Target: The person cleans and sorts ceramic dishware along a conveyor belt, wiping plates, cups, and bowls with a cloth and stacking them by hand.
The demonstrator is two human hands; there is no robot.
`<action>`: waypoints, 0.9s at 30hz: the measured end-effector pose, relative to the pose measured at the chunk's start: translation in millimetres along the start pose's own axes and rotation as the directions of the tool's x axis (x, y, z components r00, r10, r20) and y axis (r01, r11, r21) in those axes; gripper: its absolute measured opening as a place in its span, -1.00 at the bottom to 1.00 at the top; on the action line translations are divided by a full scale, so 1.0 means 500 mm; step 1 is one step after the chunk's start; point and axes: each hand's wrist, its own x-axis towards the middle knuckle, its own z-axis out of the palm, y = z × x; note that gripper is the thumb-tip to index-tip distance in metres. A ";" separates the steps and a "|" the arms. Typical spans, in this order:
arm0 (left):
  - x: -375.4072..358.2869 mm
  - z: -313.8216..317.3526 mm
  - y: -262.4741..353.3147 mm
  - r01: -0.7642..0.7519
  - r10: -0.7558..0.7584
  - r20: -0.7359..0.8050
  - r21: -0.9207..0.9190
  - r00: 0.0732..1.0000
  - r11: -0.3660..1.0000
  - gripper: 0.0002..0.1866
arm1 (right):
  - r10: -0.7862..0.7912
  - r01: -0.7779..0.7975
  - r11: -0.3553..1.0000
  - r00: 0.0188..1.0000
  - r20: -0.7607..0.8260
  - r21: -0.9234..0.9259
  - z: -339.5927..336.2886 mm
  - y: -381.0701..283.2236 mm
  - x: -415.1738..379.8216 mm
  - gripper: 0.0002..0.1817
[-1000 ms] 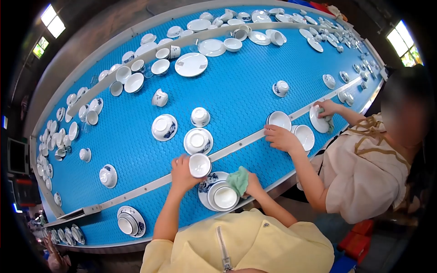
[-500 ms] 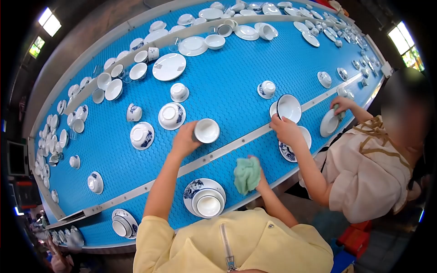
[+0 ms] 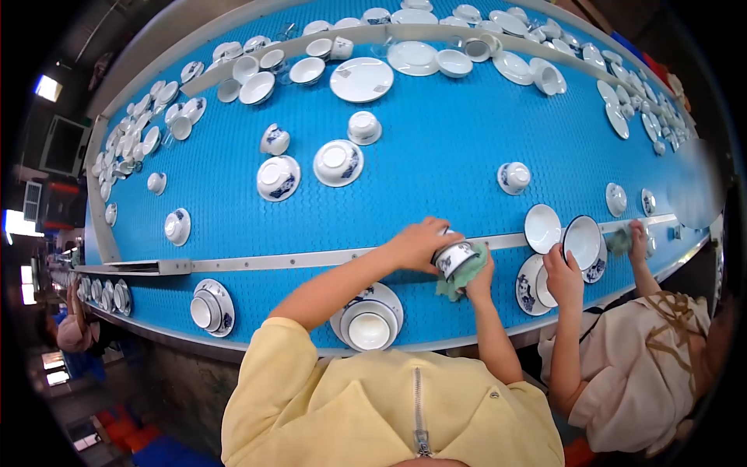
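Observation:
Just above the metal rail, my left hand [image 3: 422,245] grips a white cup [image 3: 454,258] with a dark blue pattern, its fingers over the rim. My right hand [image 3: 480,280] holds a green cloth [image 3: 464,278] against the cup's right and lower side. Left of my right hand, near the front edge, a small white bowl [image 3: 369,331] sits in a stack on a patterned plate [image 3: 391,296], partly hidden by my left forearm.
Cups, bowls and plates lie on the blue belt [image 3: 436,163], with a metal rail [image 3: 311,258] running across it. Another stack [image 3: 205,310] stands front left. A co-worker at right holds a bowl [image 3: 581,243] and a green cloth [image 3: 620,242].
My left hand has brought the cup to the cloth in my right hand and tipped it. The view has turned right. The co-worker's bowl has moved apart from a neighbouring one.

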 end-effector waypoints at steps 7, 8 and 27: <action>0.038 -0.093 -0.134 0.462 -0.307 -0.627 0.095 0.716 0.882 -0.16 | 0.303 -0.305 0.705 0.946 0.117 0.641 -0.025 -0.026 0.106 -0.69; 0.023 -0.123 -0.167 0.710 -0.387 -0.721 0.203 0.575 0.675 -0.13 | 0.261 -0.251 0.782 0.963 0.065 0.571 -0.035 -0.035 0.104 -0.67; -0.139 -0.106 -0.062 -0.651 -0.863 -0.242 -0.748 0.444 -0.125 -0.36 | 0.117 -0.186 0.722 0.982 0.147 0.667 -0.148 -0.222 0.060 -0.54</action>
